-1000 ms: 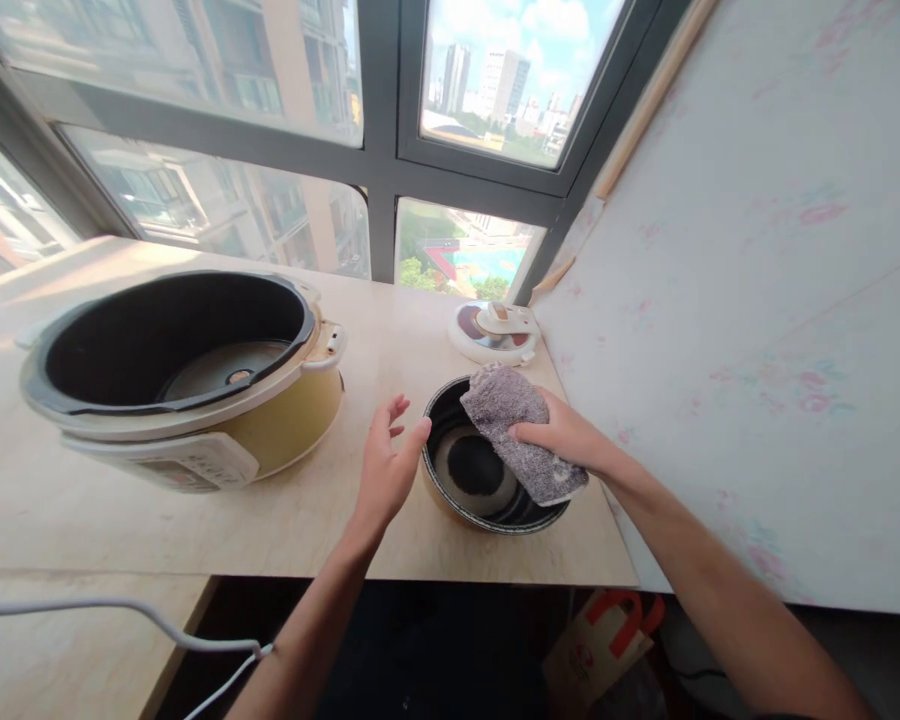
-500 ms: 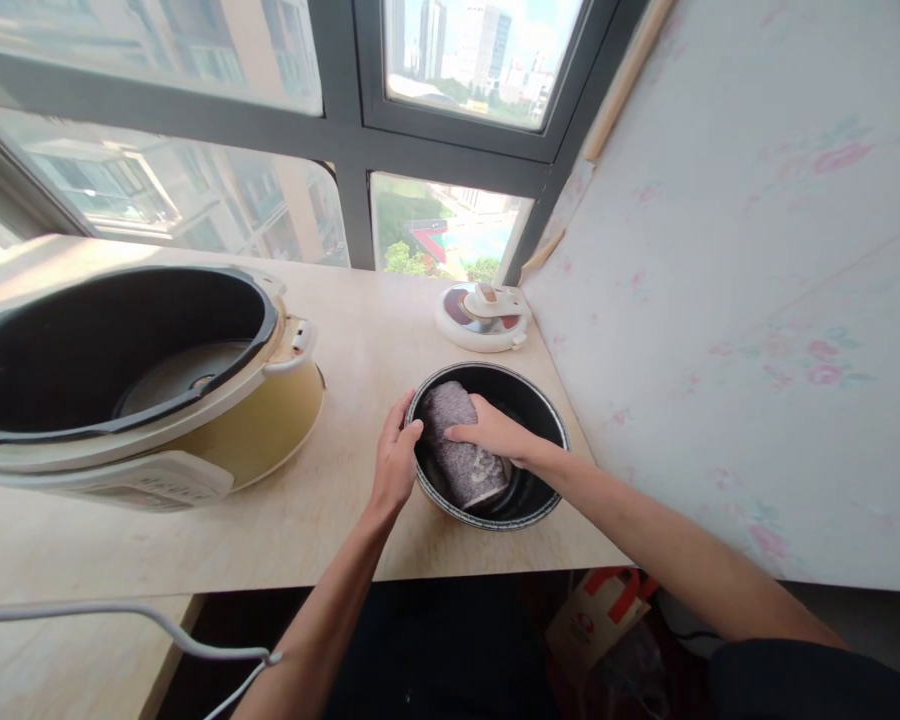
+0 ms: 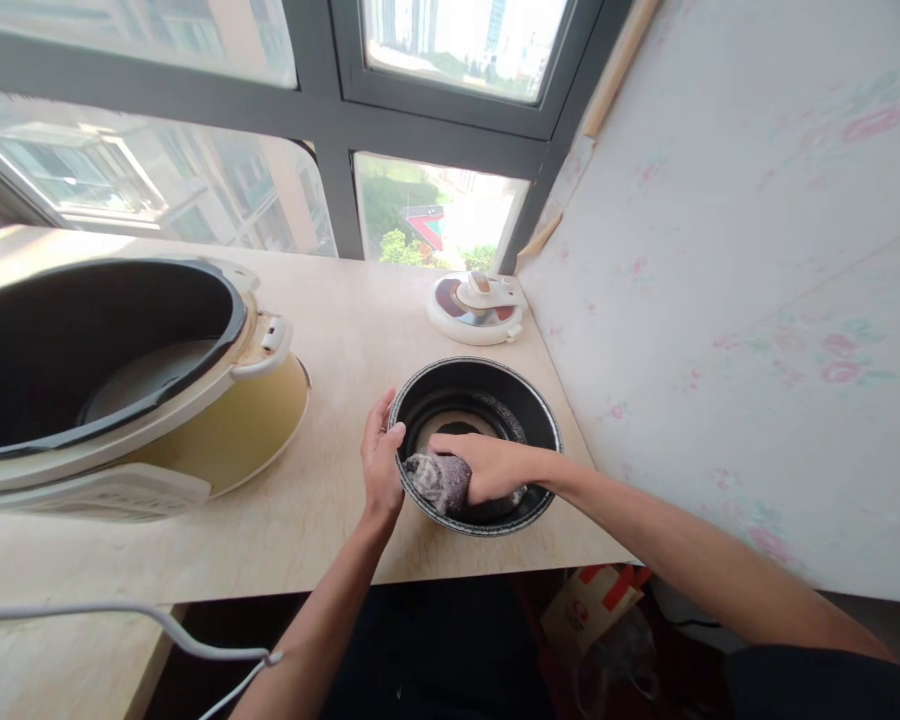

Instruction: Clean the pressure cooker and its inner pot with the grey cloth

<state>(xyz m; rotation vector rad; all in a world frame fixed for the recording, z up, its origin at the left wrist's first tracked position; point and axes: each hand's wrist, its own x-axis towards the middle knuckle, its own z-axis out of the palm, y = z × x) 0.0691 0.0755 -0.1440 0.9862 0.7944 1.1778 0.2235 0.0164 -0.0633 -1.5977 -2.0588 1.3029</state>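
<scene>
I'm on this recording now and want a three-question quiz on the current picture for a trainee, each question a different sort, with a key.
1. What does the right hand hold?
a) a metal spoon
b) a grey cloth
c) a glass jar

2. True or false: the white lid covers the black pot.

3. Where is the left hand placed?

Key:
1. b; the grey cloth is bunched in the right hand, inside the black pot.
2. False; the white lid lies on the counter, beyond the black pot.
3. Against the left side of the black pot, at the rim.
</scene>
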